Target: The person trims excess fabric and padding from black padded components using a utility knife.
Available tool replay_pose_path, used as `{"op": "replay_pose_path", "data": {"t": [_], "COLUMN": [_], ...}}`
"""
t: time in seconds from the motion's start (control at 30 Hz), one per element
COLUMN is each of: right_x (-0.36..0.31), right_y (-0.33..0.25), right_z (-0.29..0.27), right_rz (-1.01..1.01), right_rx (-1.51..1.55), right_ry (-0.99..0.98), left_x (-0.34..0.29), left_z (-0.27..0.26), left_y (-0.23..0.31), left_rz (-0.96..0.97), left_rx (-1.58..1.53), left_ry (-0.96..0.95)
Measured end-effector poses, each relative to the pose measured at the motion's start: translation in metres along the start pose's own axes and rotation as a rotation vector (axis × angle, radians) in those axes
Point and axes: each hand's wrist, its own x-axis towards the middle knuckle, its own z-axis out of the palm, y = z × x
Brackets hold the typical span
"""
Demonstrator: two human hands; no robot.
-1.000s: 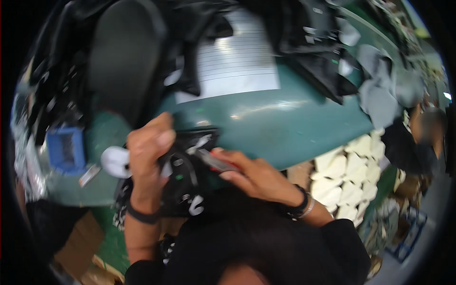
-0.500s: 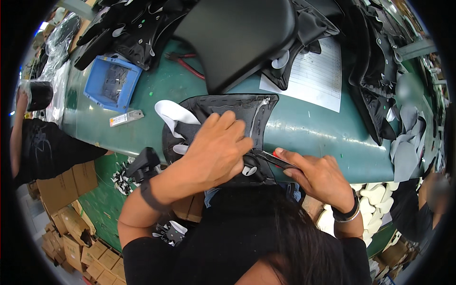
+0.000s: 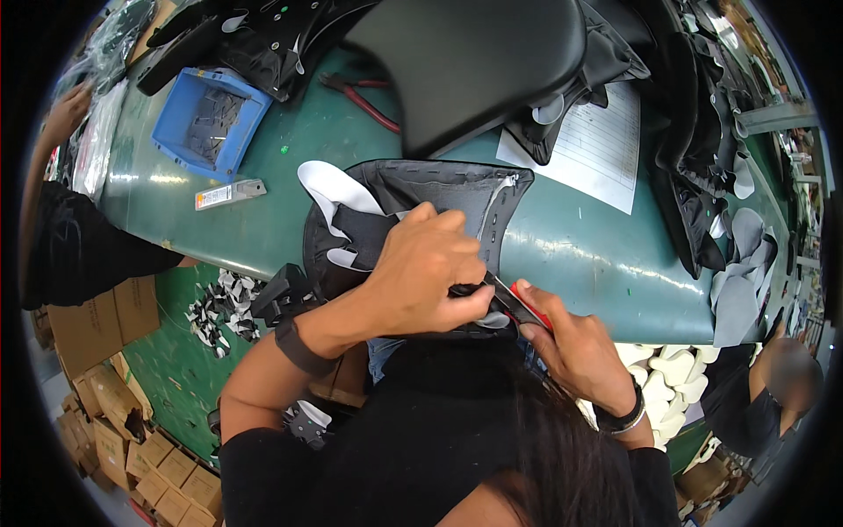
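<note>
The left hand [image 3: 430, 268] pinches a black, leather-like, curved panel [image 3: 465, 189] while the right hand [image 3: 584, 347] grips a red-and-black utility knife [image 3: 529, 309] (trimming, apparently), the next cut likely needing steady tension

Left fingers [image 3: 458, 262] curl inward, just beside curled right fingers [image 3: 555, 309].
</note>
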Motion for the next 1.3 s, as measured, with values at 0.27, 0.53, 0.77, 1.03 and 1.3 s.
{"op": "replay_pose_path", "data": {"t": [0.27,0.53,0.77,1.03,1.3], "right_x": [-0.044,-0.029,0.012,0.018,0.012], "right_y": [-0.015,0.012,0.022,0.018,0.009], "right_z": [0.01,-0.002,-0.047,-0.018,-0.003], "right_rz": [0.272,-0.053,-0.007,0.007,0.102], "right_rx": [-0.067,-0.375,-0.48,-0.513,-0.196], "right_ry": [-0.146,0.135,-0.077,-0.111,0.14], "left_x": [-0.003,-0.003,-0.03,0.024,0.031], "left_z": [-0.009,-0.054,-0.066,-0.036,-0.048], "left_y": [-0.016,-0.024,0.026,-0.007,0.011], "left_rz": [-0.309,-0.128,-0.382,-0.222,-0.337], "left_rx": [-1.003,0.365,0.418,-0.931,0.227], "left_ry": [0.385,0.185,-0.275,0.105,-0.064]}}
